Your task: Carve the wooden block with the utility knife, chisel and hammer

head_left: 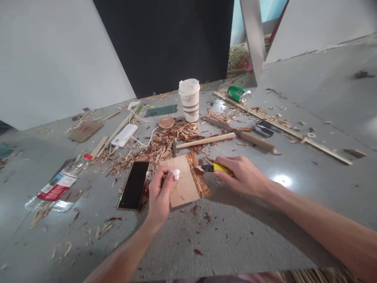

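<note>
Left hand pinching small white piece over wood board; right hand clamped on yellow knife, blade pointing left at board's right edge.

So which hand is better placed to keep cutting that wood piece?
Probably the right hand: it grips the yellow knife, blade at the wood piece's rough edge. The left hand steadies the piece.
</note>
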A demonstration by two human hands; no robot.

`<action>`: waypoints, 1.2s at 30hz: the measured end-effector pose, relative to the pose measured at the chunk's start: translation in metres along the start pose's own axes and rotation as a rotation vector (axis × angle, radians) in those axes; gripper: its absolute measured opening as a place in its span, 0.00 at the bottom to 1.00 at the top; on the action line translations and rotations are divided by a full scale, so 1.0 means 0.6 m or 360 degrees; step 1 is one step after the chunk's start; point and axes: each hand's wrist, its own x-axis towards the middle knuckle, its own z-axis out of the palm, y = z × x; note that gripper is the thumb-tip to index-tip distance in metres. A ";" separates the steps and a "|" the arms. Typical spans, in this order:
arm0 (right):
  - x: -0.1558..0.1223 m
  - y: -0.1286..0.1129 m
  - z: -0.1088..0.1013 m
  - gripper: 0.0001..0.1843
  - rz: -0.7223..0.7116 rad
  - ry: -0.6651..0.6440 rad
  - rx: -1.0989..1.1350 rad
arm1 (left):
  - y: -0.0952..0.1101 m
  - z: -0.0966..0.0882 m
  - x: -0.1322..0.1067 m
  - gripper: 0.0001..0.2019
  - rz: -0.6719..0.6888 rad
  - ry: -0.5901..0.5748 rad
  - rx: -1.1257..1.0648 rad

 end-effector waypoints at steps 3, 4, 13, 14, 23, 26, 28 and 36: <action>-0.001 0.001 0.001 0.21 -0.0005 0.0007 0.0004 | -0.001 0.000 -0.001 0.12 0.0007 0.0002 0.0011; -0.001 0.001 0.001 0.21 -0.0002 0.0005 0.0006 | -0.001 0.000 -0.001 0.12 0.0004 0.0000 0.0009; 0.001 0.002 0.002 0.21 0.0008 0.0017 0.0014 | -0.001 -0.001 -0.001 0.11 0.0003 0.0003 0.0003; 0.001 0.002 0.002 0.21 0.0006 0.0019 0.0013 | 0.000 -0.001 -0.002 0.11 0.0002 0.0006 0.0003; 0.001 0.001 0.001 0.21 -0.0023 0.0038 0.0000 | 0.005 0.001 -0.001 0.12 -0.0025 0.0034 -0.0001; 0.001 0.003 0.002 0.21 -0.0029 0.0044 0.0000 | -0.004 0.000 -0.001 0.11 -0.0062 0.0010 -0.0102; 0.001 0.004 0.003 0.21 -0.0023 0.0045 -0.0001 | -0.011 0.001 0.000 0.10 -0.0111 0.0000 -0.0230; -0.001 0.002 0.002 0.20 -0.0050 0.0030 0.0078 | -0.009 0.001 0.002 0.08 -0.0324 -0.0007 -0.0540</action>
